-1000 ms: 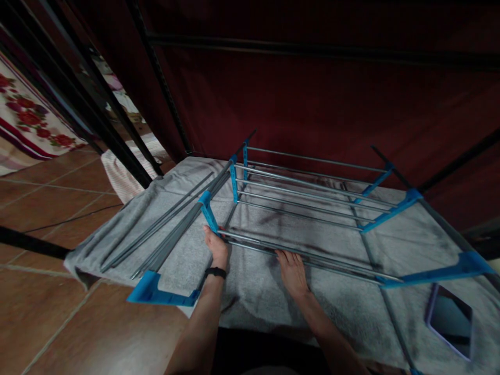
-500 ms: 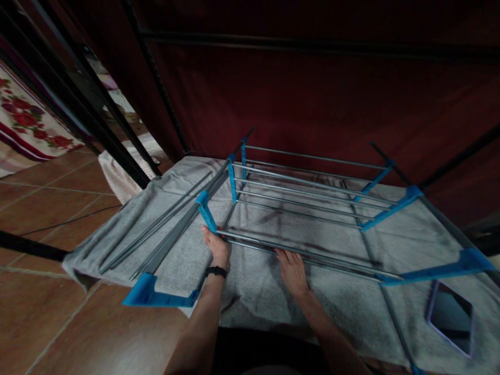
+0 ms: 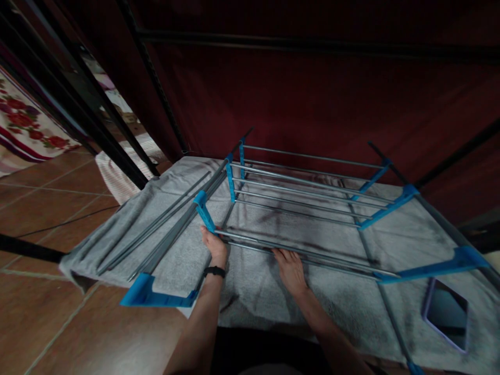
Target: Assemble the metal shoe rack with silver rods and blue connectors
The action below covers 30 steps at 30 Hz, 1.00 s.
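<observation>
Grey towel covers the shelf, cushioning the rack lying flat on it. Left hand grips the near rods at the blue bracket, steadying that corner; right hand rests open, fingers on the same rods. Phone lies aside.

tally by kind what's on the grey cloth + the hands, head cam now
Hands: 2, left hand and right hand, both on the near rods
Drying rack: 1
Phone: 1
Grey cloth: 1
Wristband: 1
Total: 6
</observation>
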Available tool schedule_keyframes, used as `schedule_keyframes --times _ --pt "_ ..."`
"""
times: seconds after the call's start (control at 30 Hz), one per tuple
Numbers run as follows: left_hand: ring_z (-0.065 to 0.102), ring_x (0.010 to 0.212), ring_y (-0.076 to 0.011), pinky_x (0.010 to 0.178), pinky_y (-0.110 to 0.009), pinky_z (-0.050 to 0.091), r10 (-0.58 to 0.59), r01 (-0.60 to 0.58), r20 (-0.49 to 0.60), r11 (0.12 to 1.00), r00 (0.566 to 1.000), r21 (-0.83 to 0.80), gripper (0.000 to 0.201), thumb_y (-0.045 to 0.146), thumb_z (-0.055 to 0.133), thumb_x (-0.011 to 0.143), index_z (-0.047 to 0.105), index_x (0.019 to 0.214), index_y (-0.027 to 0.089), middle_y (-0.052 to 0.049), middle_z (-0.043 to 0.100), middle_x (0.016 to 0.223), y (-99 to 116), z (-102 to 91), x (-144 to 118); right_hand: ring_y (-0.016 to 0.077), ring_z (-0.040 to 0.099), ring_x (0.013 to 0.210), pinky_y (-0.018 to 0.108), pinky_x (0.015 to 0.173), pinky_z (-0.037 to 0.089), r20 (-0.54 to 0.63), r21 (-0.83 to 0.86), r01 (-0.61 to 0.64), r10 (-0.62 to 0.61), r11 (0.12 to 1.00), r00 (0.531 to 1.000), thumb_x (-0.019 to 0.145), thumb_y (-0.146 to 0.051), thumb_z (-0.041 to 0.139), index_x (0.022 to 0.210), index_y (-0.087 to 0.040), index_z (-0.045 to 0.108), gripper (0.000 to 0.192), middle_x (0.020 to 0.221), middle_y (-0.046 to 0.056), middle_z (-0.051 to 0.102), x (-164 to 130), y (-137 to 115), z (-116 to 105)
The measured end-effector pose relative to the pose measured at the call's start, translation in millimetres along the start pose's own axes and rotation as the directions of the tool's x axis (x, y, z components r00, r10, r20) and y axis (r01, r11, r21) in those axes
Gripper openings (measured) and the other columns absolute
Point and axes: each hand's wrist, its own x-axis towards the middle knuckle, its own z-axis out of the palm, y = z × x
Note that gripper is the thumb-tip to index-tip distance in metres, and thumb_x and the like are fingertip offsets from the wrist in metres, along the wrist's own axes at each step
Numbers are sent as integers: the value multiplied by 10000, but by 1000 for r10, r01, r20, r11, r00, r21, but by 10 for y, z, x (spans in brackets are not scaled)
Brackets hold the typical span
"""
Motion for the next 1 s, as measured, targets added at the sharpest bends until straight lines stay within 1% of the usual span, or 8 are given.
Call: schedule_keyframes --times 0.1,0.23,0.43,0.53,0.7,1.0 --pt "435 523 -175 545 -353 393 3 -3 8 1000 1000 0 612 699 264 949 505 620 243 -23 472 532 2 -11 -2 207 642 1035 360 940 453 4 0 2 -2 1000 1000 957 -93 464 1268 -259 671 409 1157 56 727 5 -6 1" --pt "444 525 -172 537 -344 402 3 -3 17 1000 1000 14 641 756 265 923 509 633 239 -19 479 535 -9 -18 10 210 637 1067 368 964 449 -25 8 7 -6 1000 1000 965 -99 470 1285 -254 664 405 1179 64 720 -9 4 16" --pt "434 507 -159 527 -328 393 9 -9 1 1000 1000 21 675 799 252 896 501 624 234 0 456 521 -56 -7 33 208 636 1089 360 990 436 -14 -8 1 -1 1000 1000 945 -83 528 1297 -268 663 420 1206 65 711 -24 10 13" --pt "436 495 -165 525 -340 399 19 -19 -5 1000 1000 14 655 769 266 911 508 617 236 -4 461 516 -53 -11 26 207 634 1083 357 979 438 -10 -1 1 -1 1000 1000 951 -86 522 1299 -274 659 418 1205 56 712 -20 8 2" --pt "441 490 -179 519 -360 408 19 -19 -9 1000 1000 14 600 684 283 945 507 615 236 -19 470 518 -35 -16 21 205 629 1084 364 982 438 -36 20 5 -4 1000 999 973 -99 481 1288 -272 661 402 1204 48 715 -26 11 4" --pt "450 494 -168 523 -332 424 20 -20 -1 999 1000 41 634 719 248 939 511 618 240 1 472 512 -60 -28 30 200 637 1068 358 963 443 -36 22 12 -11 1000 999 974 -106 494 1287 -274 667 394 1188 53 718 -22 4 -18"
